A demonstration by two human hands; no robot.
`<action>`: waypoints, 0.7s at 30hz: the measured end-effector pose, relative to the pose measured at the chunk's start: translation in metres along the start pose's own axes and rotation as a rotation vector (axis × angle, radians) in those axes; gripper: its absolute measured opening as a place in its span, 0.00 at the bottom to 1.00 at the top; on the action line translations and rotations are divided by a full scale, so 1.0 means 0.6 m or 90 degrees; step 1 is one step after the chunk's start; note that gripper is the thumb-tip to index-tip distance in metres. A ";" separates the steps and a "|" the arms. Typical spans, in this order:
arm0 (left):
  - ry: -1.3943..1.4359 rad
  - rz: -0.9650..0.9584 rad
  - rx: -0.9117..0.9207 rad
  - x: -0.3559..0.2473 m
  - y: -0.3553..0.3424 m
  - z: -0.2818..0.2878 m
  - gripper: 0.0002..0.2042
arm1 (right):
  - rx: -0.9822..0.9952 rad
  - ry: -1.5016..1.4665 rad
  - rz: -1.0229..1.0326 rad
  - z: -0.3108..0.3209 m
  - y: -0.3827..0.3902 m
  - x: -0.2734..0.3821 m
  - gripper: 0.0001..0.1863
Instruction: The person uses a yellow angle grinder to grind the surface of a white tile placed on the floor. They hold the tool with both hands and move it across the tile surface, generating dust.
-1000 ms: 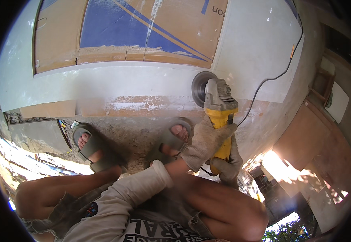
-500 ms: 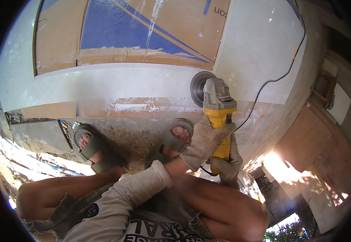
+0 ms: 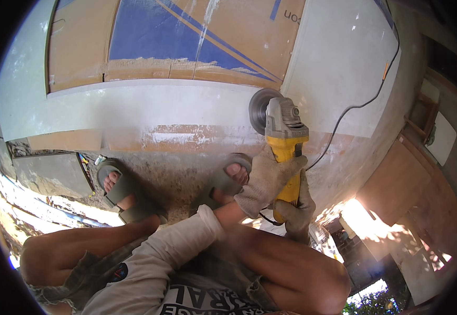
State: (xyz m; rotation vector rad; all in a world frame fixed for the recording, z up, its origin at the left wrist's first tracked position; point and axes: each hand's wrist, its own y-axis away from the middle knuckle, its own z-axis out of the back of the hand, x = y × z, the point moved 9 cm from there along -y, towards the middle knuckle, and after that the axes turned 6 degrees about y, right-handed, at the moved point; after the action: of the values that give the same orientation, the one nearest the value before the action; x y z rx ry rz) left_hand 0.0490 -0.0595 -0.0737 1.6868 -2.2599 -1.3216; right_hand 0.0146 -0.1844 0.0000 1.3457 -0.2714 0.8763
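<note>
I hold a yellow and grey angle grinder (image 3: pixel 286 126) in both gloved hands. My left hand (image 3: pixel 265 178) is wrapped round the upper body; my right hand (image 3: pixel 296 215) grips the rear of the handle. The grinder's disc (image 3: pixel 260 110) is over the lower strip of a white board (image 3: pixel 81 107), near its inner edge; whether it touches is unclear. Brown and blue cardboard (image 3: pixel 197 42) lies within the white border. A black cord (image 3: pixel 358 105) crosses the board's right part.
My sandalled feet (image 3: pixel 126 194) are on dusty ground below the board, beside a grey slab (image 3: pixel 52 176). Wooden panels (image 3: pixel 391 184) and a pale-topped piece (image 3: pixel 438 136) are at the right. Foliage (image 3: pixel 373 302) shows at the lower right.
The grinder and my hands have shifted slightly upward in the picture over the last second. My grip is unchanged.
</note>
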 end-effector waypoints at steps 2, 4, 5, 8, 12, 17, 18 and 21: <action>-0.023 0.031 -0.006 0.005 0.002 0.004 0.20 | -0.007 0.026 0.018 0.002 0.001 0.007 0.52; 0.034 0.112 -0.018 0.020 0.003 0.006 0.19 | -0.001 0.032 0.032 0.000 0.001 0.012 0.52; 0.070 0.165 -0.025 0.030 0.004 0.005 0.19 | 0.008 0.027 0.036 -0.002 0.000 0.013 0.52; 0.011 0.070 0.002 0.003 0.004 0.004 0.19 | 0.002 0.020 0.033 -0.002 0.001 0.012 0.52; 0.069 0.104 -0.028 0.004 0.003 0.007 0.17 | 0.023 0.004 0.034 -0.009 -0.005 0.016 0.52; 0.120 0.129 -0.089 -0.012 0.009 0.017 0.15 | 0.040 0.058 0.058 -0.024 -0.018 0.030 0.51; 0.119 0.110 -0.084 -0.022 0.015 0.017 0.15 | 0.047 0.075 0.074 -0.027 -0.018 0.036 0.51; 0.105 0.067 -0.062 -0.044 0.033 0.010 0.15 | 0.051 0.175 0.197 -0.032 0.002 0.079 0.51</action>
State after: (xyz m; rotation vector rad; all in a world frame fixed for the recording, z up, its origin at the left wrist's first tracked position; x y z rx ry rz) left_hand 0.0416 -0.0340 -0.0534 1.5600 -2.1247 -1.2012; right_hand 0.0392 -0.1484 0.0262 1.2560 -0.2355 1.3304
